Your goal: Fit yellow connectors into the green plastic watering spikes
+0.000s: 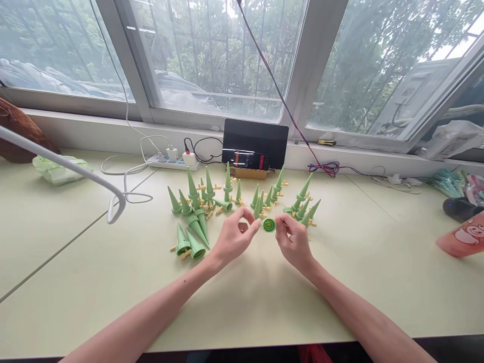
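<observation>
Between my two hands is a green plant watering spike (268, 225), its round open end facing me. My left hand (235, 233) grips its left side with thumb and forefinger. On the right side, the fingers of my right hand (293, 237) are pinched at the rim; any small part inside that pinch is hidden. Beyond my hands stand several more green spikes (228, 184), many with small yellow valves (217, 187). To the left, some spikes (196, 248) lean or lie on their sides. Another cluster of spikes (302, 199) is behind my right hand.
A dark screen (255, 141) and a phone (249, 161) stand at the back by the window. A power strip (168, 162) with plugs and cables sits left of them. A white curved bar (68, 164) crosses the left; a pink cup (462, 236) lies far right on the table (359, 267).
</observation>
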`<state>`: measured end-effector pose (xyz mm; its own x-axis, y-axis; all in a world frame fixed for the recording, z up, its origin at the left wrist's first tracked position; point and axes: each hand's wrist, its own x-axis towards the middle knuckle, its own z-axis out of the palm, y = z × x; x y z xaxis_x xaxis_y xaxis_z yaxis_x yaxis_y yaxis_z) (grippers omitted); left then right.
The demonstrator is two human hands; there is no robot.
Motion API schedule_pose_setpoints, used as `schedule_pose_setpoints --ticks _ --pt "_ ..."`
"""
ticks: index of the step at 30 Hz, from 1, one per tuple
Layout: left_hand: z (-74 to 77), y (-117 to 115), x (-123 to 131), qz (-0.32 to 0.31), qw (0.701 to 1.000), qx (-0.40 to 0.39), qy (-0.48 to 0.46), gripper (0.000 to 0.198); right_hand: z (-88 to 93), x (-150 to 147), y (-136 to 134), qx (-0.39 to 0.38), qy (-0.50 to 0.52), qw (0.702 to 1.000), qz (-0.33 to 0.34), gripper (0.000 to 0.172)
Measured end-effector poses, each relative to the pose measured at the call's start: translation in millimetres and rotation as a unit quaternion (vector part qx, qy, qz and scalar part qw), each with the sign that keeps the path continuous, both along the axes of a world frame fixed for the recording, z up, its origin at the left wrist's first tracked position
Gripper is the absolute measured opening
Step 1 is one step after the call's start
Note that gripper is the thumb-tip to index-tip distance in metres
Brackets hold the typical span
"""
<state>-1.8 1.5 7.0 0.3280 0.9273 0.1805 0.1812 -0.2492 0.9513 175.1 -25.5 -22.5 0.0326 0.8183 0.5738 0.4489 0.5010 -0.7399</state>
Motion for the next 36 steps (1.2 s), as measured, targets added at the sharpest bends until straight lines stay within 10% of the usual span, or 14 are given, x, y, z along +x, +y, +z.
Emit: schedule_pose_setpoints --ticks 6,36 --pt "-4.3 2.6 0.8 -0.091 0.986 -0.140 0.002 0.067 2.1 0.1 1.7 0.027 -0.020 0.999 0.008 0.025" --pt "-7.4 5.0 -0.4 -0.149 0.956 -0.245 -0.052 0.051 -5.4 3.1 7.3 -0.050 -0.029 0.997 0.041 0.026"
